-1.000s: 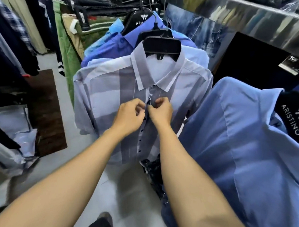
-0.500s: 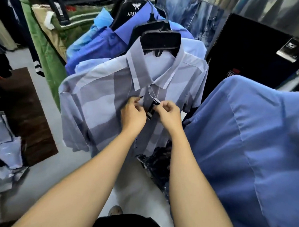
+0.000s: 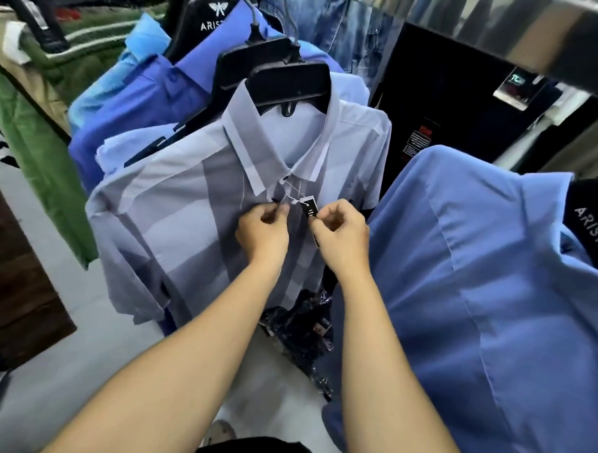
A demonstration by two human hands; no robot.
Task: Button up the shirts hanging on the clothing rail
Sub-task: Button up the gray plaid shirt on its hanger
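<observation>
A grey and pale blue checked shirt (image 3: 174, 217) hangs on a black hanger (image 3: 286, 82) in the middle of the view. Its collar is closed at the top. A small black price tag (image 3: 308, 206) dangles on a white string just under the collar. My left hand (image 3: 263, 231) pinches the left edge of the shirt's front placket below the collar. My right hand (image 3: 341, 235) pinches the right edge beside the tag. The two hands are a short gap apart.
A plain blue shirt (image 3: 493, 303) on a black hanger hangs close at the right. More blue shirts (image 3: 135, 109) and green garments (image 3: 44, 153) hang behind at the left. A dark plastic-wrapped bundle (image 3: 303, 332) lies on the grey floor (image 3: 79, 371) below the checked shirt.
My hands have moved up the placket toward the collar and drawn slightly apart. The price tag now hangs in plain sight between them. The view has shifted closer to the shirt.
</observation>
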